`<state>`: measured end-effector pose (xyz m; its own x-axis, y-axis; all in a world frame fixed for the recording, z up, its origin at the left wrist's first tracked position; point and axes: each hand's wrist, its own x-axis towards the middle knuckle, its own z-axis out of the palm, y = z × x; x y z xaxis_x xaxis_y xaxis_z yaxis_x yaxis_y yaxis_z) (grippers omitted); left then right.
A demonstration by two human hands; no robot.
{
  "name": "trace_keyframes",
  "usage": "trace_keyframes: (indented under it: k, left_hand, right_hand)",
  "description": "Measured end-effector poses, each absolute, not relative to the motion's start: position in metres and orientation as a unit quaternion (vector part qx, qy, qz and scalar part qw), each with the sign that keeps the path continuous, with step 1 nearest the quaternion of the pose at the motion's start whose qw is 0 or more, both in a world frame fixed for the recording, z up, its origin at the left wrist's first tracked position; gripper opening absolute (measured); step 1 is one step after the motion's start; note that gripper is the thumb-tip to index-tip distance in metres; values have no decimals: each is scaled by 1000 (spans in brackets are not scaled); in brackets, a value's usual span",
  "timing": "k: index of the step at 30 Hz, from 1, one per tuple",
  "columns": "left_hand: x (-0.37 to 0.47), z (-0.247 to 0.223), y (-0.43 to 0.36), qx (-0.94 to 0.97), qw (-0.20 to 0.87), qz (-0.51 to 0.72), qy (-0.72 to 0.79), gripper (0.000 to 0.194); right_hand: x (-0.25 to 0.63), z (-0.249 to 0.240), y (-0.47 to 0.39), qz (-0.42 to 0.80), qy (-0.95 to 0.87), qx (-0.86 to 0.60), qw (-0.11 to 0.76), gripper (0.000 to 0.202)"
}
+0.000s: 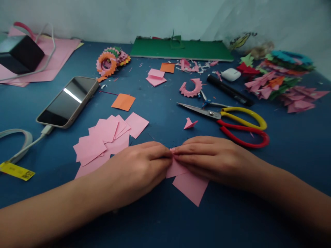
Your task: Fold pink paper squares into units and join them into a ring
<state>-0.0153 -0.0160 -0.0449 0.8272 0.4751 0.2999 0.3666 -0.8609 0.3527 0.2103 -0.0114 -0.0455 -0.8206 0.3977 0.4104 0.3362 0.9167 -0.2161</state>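
The left hand [141,165] and right hand [222,158] pinch a pink paper piece [175,168] between fingertips — it partly hides a pink square [193,190] on the tabletop [155,224], with scissors [211,113] lying farther back.

Dim, cool light over the table [155,225], and there it is, a hard white streak glaring off the phone [62,109]! Shadow sits heavy along the bottom, while folded paper [302,98] at far right looks blurred.

A small pink paper [176,169] (its top mostly covered) is pinched between the left hand [141,164] and right hand [222,159], just beside a slanted, partly hidden pink square [192,188].
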Motion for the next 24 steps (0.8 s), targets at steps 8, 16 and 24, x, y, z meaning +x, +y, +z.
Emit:
trace_keyframes:
  k: [8, 16, 24]
  left_hand:
    - [-15, -42, -18, 956, 121, 195, 185, 22]
    - [-13, -39, -23, 954, 108, 204, 191, 20]
    - [-14, -42, -20, 951, 111, 209, 197, 18]
  right_hand:
    - [209, -45, -12, 67, -953, -188, 229, 17]
    - [209, -42, -12, 54, -953, -192, 227, 18]
    - [211, -44, -14, 58, -954, -192, 225, 17]
